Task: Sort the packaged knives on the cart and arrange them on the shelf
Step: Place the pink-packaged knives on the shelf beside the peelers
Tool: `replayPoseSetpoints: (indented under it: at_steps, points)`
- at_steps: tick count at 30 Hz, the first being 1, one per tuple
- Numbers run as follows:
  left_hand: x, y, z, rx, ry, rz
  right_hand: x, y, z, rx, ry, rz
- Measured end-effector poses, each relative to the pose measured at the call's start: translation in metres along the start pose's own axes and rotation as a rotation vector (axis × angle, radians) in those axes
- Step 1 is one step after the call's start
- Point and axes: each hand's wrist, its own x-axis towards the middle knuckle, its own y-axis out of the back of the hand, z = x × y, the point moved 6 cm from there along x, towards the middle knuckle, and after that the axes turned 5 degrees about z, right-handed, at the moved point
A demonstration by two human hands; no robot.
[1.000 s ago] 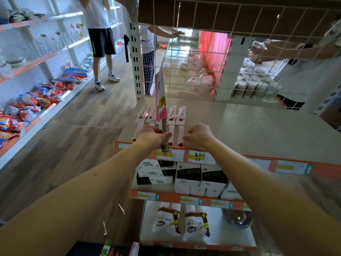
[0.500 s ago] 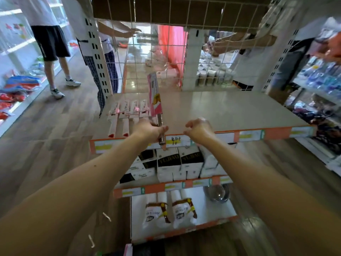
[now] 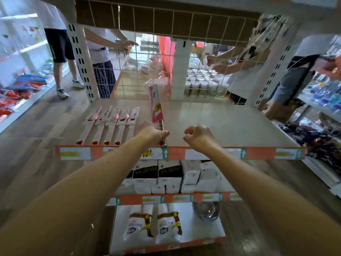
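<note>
Far-left shelving (image 3: 27,106): red and blue packets lie along it, blurred
Person in black shorts (image 3: 58,45): stands on the wooden floor beside that shelving
Row of packaged knives (image 3: 110,124): five flat white card packs lie side by side on the left part of the shelf, touching or nearly so, red tips toward the front edge
Left hand (image 3: 153,133): reaches over the front edge; its fingers (image 3: 164,133) are wrapped round the metal handle of one knife
Held knife (image 3: 156,108): stands almost upright, leaning a little to the left, blade end up inside a pink and yellow card sleeve, handle end down just above the price strip; it is just right of the laid row
Right hand (image 3: 200,136): hovers near the knife handle without touching it; its fingers (image 3: 190,130) are curled inward with nothing in them
Shelf (image 3: 230,122): pale top board under both hands, wire grid (image 3: 184,26) at the back
Price strip (image 3: 258,153): orange with white and yellow labels along the front edge
Boxes (image 3: 166,175): black and white cartons packed on the level below
Bags (image 3: 153,226): two white bags on the lowest level, a metal bowl (image 3: 205,211) to their right
Person in an apron (image 3: 299,71): stands at the far right, beyond the shelf post
</note>
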Motion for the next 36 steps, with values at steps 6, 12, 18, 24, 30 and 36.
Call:
replayPoseSetpoints:
  at_steps: [6, 12, 18, 24, 30, 36]
  points:
    - [0.019, -0.013, 0.000, 0.161, -0.002, 0.052, 0.018, -0.006, 0.021, -0.003, 0.048, -0.051]
    - [0.023, -0.024, 0.006, 0.220, -0.008, 0.055, 0.030, -0.002, 0.025, 0.015, 0.064, -0.065]
    - [0.024, -0.045, 0.015, 0.234, -0.018, 0.014, 0.033, 0.007, 0.043, -0.014, 0.060, -0.052]
    - [0.020, -0.075, 0.033, 0.229, -0.033, -0.010, 0.034, 0.019, 0.062, -0.017, 0.032, -0.034]
    - [0.018, -0.115, 0.053, 0.184, -0.031, -0.011, 0.041, 0.034, 0.092, -0.053, -0.009, -0.002]
    - [0.014, -0.142, 0.067, 0.240, -0.082, -0.017, 0.043, 0.044, 0.127, -0.071, -0.092, -0.017]
